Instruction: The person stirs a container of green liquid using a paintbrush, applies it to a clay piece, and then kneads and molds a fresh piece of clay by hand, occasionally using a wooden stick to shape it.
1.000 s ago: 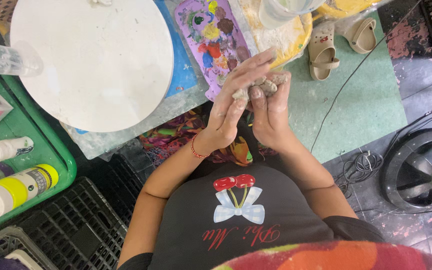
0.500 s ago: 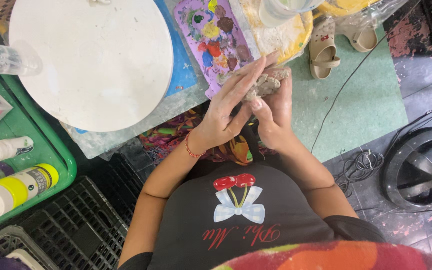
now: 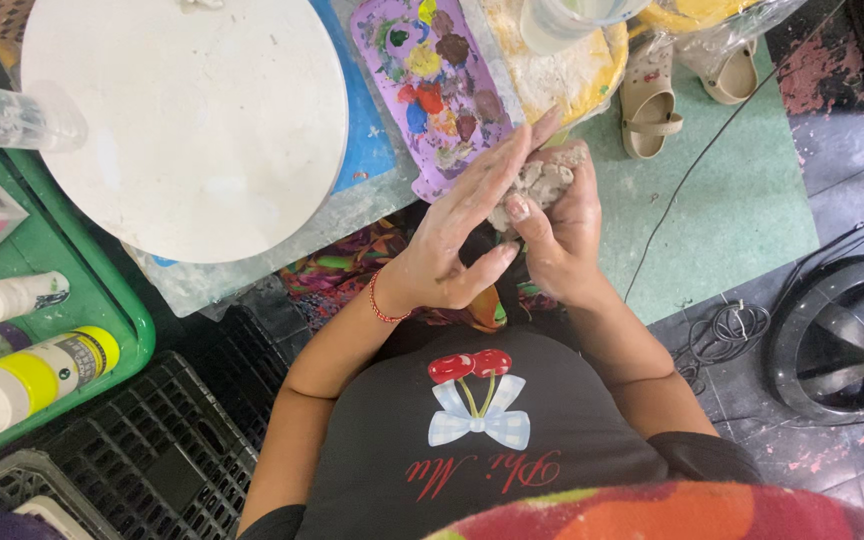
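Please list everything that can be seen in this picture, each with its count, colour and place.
clay lump: 1, grey, between both hands
round board: 1, white, upper left
paint palette: 1, purple with paint blobs, top centre
green tray: 1, left edge
paint bottles: several, white and yellow, in the tray
sandals: 2, beige, on green floor, top right
fan: 1, black, right edge
black crates: 2, lower left
left hand: 1, pressing the clay
right hand: 1, cupping the clay

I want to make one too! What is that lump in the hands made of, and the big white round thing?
The lump looks like soft grey clay: matte, crumbly, smeared on the hands. The round disc looks like plaster or a dusty board: chalky white, dull.
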